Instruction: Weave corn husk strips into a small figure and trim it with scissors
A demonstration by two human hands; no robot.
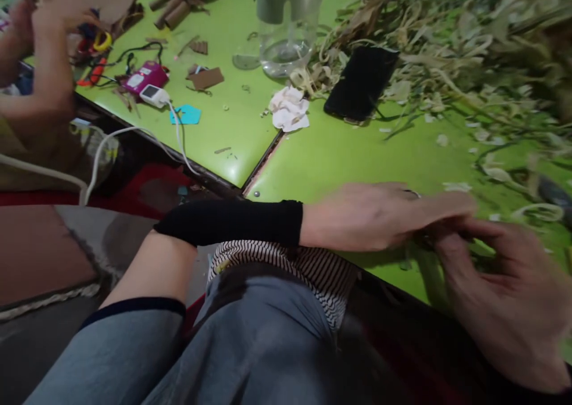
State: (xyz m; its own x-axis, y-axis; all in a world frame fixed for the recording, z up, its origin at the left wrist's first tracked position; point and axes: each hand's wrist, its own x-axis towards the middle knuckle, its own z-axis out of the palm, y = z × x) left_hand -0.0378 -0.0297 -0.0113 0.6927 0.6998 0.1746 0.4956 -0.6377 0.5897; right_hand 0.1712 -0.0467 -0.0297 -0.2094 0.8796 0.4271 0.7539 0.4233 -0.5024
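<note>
My left hand (370, 217), with a black sleeve at its wrist, reaches across to the right, fingers closed. Its fingertips meet those of my right hand (509, 286) over the table's near edge. Between them they pinch a greenish strip of dried husk (431, 271), blurred by motion and mostly hidden by the fingers; a length of it hangs below. Beyond my hands lies a large loose heap of dried husk strips (465, 65). A black phone (361, 83) rests at the heap's left side, and a crumpled white tissue (289, 108) lies left of the phone.
A clear plastic jar (288, 41) stands on the green table (214, 131), with a seam near the tissue. Leftward are a magenta device (145, 78), a white gadget (154, 95) with a trailing cable, cardboard scraps (207, 78) and a blue paper piece (185, 115). Another person's arm (51, 65) works at far left.
</note>
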